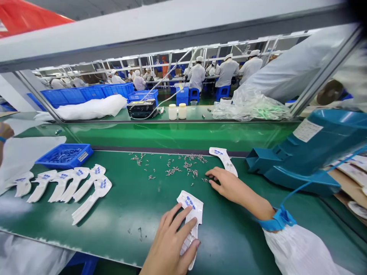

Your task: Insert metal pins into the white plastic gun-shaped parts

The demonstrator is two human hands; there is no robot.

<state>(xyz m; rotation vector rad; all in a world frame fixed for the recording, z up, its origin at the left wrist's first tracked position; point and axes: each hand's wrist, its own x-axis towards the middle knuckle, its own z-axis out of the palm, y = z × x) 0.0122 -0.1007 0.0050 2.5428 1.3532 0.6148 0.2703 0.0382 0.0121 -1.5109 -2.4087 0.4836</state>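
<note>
- Blue tray (56,165) is sitting left, teal fixture (309,152) right.
- Left hand (173,238), fingers wide, is partly hiding 1 near white part (198,211).
- Right hand (229,185) is pointing toward metal bits (173,171); I cannot tell its grip.
- Another person's hand (6,131) is being cut off, left.

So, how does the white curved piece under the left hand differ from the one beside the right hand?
The near white piece lies under the left hand, partly covered; the far white piece lies beside the right hand, mostly visible. From its blue patches, the near white piece runs toward the person; the far white piece slants off rightward. Both are white with blue patches.
</note>
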